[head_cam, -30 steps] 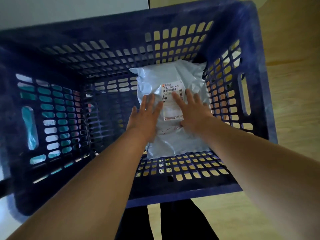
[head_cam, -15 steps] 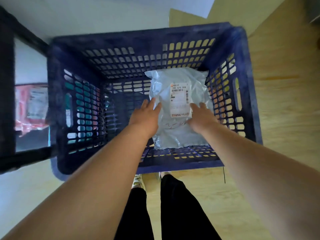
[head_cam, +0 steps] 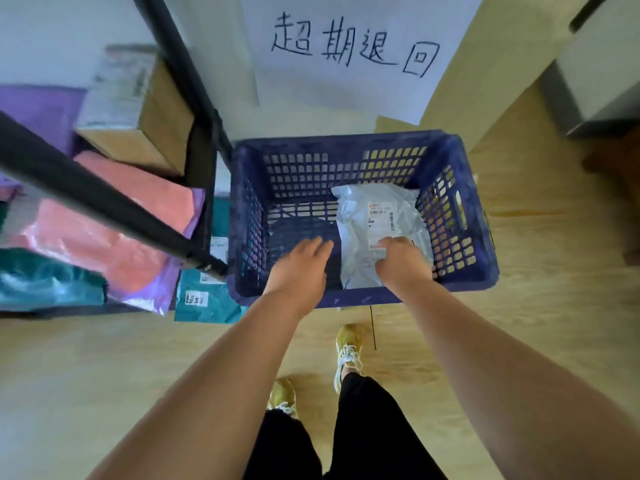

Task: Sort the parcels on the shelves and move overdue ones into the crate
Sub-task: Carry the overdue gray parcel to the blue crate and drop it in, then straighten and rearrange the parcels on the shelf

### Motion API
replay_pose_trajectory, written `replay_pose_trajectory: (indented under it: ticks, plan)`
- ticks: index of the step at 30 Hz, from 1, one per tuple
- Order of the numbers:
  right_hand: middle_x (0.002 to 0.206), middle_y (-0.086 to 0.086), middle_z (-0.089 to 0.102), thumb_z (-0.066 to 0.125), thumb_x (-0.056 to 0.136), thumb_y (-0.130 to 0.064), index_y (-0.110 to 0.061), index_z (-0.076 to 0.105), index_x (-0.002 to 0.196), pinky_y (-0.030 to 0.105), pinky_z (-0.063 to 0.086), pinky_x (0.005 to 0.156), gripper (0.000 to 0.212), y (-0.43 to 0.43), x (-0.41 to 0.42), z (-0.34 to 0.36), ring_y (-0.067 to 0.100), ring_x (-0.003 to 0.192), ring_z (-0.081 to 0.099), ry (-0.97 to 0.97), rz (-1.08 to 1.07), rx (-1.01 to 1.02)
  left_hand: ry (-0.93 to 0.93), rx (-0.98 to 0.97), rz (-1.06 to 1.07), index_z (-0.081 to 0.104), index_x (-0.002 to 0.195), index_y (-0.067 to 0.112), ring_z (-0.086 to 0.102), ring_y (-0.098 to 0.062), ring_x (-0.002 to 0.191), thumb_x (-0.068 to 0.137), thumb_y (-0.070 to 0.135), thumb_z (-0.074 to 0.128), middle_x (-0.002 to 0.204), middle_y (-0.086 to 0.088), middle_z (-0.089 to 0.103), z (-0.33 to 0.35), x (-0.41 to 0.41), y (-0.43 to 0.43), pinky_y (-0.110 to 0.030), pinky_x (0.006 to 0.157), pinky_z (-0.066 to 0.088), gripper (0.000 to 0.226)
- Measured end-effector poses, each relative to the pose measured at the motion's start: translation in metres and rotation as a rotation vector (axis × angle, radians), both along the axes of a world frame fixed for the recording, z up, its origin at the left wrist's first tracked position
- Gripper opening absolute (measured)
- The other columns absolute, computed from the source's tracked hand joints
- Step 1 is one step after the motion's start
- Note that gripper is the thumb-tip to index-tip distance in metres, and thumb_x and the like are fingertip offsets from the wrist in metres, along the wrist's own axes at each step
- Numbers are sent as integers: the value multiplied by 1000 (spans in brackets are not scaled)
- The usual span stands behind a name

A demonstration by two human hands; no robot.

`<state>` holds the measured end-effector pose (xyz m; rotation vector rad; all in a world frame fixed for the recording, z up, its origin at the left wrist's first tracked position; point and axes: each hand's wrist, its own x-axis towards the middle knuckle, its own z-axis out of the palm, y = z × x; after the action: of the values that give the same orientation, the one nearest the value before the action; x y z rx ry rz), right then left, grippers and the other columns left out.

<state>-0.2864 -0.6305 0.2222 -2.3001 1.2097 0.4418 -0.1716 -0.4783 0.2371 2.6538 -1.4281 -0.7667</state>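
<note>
holding both bare arms out and down toward the blue crate (head_cam: pixel 346 140), standing on the wooden floor (head_cam: pixel 519 271). spreading the left hand (head_cam: pixel 298 268) loosely, fingers nearly straight and relaxed, grasping nothing, hovering over the bare left part of the crate's bottom, just beside the silver-grey parcel (head_cam: pixel 356 244) and seemingly not touching it. showing that parcel flat on the crate's bottom, in the right half, white label (head_cam: pixel 382 220) facing up. curling the fingers of the right hand (head_cam: pixel 403 265) onto the near end of the parcel, fingertips at the label's lower edge; not being able to tell whether pinching the plastic or merely pressing on it. standing in yellow shoes (head_cam: pixel 348 351) just before the crate's near wall. facing a white paper sign (head_cam: pixel 353 98) with handwritten characters behind the crate. showing, on the left, a black shelf frame (head_cam: pixel 104 202) bearing a pink mailer (head_cam: pixel 104 244) and a cardboard box (head_cam: pixel 138 109), with a teal mailer (head_cam: pixel 207 306) low down, just beside the crate's left wall.
</note>
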Motion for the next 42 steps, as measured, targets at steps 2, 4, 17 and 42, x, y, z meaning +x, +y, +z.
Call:
replay_pose_trajectory:
  ticks: [2, 4, 17, 42]
  plan:
    - [129, 13, 52, 50, 92, -7, -10, 56, 131, 37, 46, 84, 40, 28, -5, 19, 32, 118, 50, -67, -11, -20, -28, -28, -31, 19, 154, 21, 21, -21, 147, 99, 19, 48, 161, -2, 18, 18, -3, 28, -40, 112, 35, 62]
    - [126, 14, 53, 50, 92, -7, -8, 57, 128, 41, 49, 88, 37, 55, -9, 33, 32, 117, 49, -118, -8, -48, -58, -42, -52, 21, 154, 20, 24, -21, 145, 98, 16, 48, 158, -1, 23, 32, -6, 56, -38, 111, 33, 62]
    - [136, 4, 49, 51, 95, -14, -17, 48, 139, 41, 49, 93, 44, 207, 9, 73, 25, 125, 45, -119, 395, -77, -196, 83, 211, 35, 142, 19, 42, -26, 126, 90, 10, 48, 139, -5, 38, 63, -14, 228, -39, 97, 44, 55]
    - [147, 8, 38, 50, 97, -21, -17, 40, 143, 45, 42, 105, 47, 467, 148, 63, 29, 134, 40, 31, 1082, -20, -81, 165, 801, 25, 151, 17, 32, -28, 136, 92, 11, 50, 150, -9, 29, 54, 14, 503, -38, 104, 39, 64]
